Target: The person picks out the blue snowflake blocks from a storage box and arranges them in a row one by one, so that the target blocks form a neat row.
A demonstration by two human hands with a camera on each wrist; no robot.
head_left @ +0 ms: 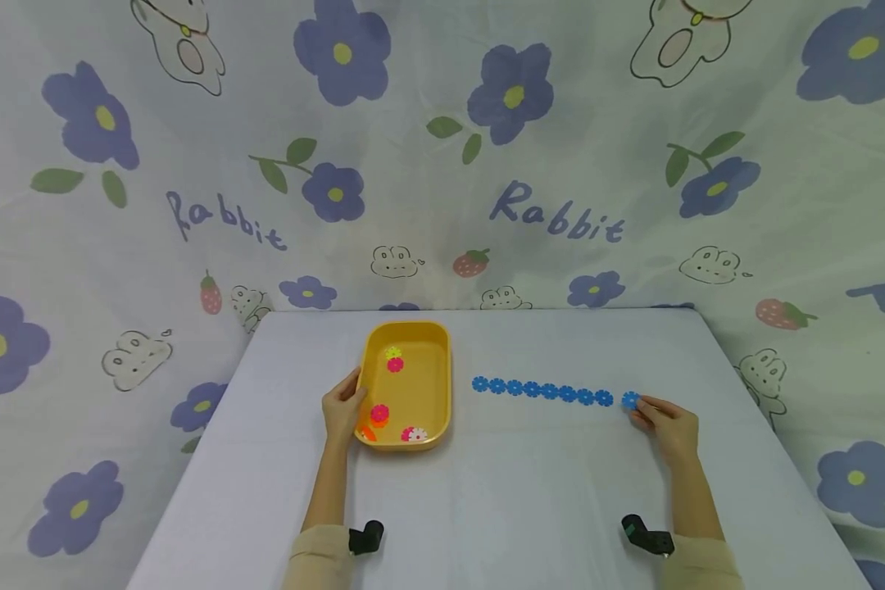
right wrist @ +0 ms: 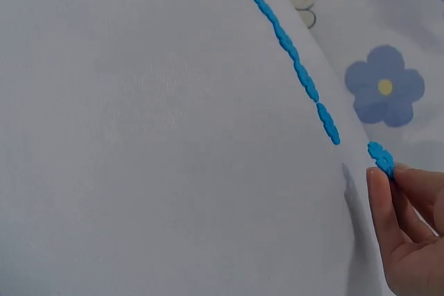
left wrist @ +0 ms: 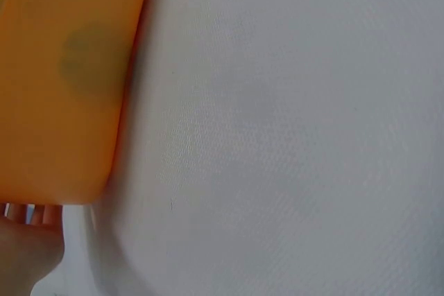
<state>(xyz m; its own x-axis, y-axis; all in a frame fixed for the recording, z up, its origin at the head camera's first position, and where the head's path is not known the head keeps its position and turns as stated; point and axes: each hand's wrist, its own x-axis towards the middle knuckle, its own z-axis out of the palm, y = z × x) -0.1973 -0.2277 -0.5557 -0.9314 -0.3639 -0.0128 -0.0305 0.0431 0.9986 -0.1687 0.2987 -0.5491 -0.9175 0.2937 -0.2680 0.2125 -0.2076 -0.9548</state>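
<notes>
My left hand grips the left side of a yellow plastic tray, thumb at the rim. In the left wrist view the fingers of the left hand show at the edge of the tray. Small flower-shaped plastic discs lie in it: pink ones, a yellow one, orange ones and a white one. Between thumb and fingertips, my right hand pinches a blue flower-shaped disc. Just left of it, a row of several blue flower discs runs across the table, a small gap apart.
A white cloth covers the table. Its far edge meets a hanging sheet printed with flowers and rabbits. A black wrist camera mount sits at the left sleeve, another mount at the right.
</notes>
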